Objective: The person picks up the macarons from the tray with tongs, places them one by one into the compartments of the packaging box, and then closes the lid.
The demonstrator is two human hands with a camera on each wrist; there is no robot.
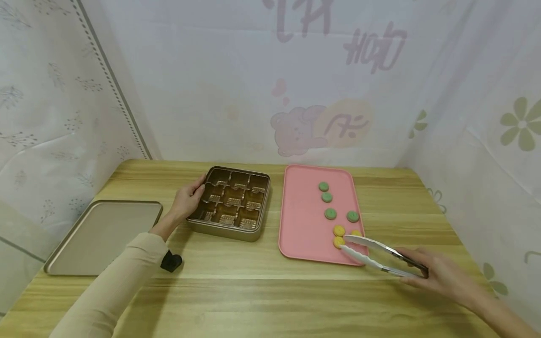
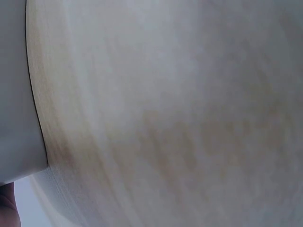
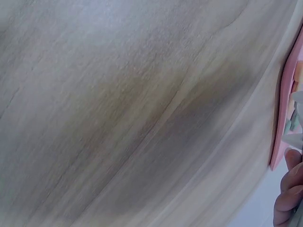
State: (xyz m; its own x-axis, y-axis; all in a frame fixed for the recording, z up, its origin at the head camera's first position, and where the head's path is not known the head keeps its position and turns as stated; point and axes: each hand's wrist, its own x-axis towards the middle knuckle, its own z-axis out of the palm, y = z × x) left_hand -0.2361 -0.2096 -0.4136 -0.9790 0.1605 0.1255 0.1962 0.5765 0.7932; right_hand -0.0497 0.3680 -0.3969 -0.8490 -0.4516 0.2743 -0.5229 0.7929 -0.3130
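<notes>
My left hand (image 1: 186, 199) grips the left side of a square gold tin (image 1: 228, 231), thumb at its rim. A brown plastic insert (image 1: 233, 195) with several compartments in rows fills the tin; no cookies show in them. In the left wrist view, the tin's wall (image 2: 19, 94) stands at the left edge. My right hand (image 1: 444, 277) holds metal tongs (image 1: 382, 246) with pale scalloped tips, their arms spread apart. The tips reach over the pink tray (image 1: 302, 216), close to yellow round cookies (image 1: 339, 230), one partly hidden behind the upper arm.
Several green round cookies (image 1: 330, 214) lie farther back on the pink tray. A shallow gold rectangular tray or lid (image 1: 114, 230) lies at the left of the wooden table (image 1: 253, 300). A black piece (image 1: 171, 261) shows beside my left wrist. Patterned cloth (image 1: 211, 84) hangs behind the table.
</notes>
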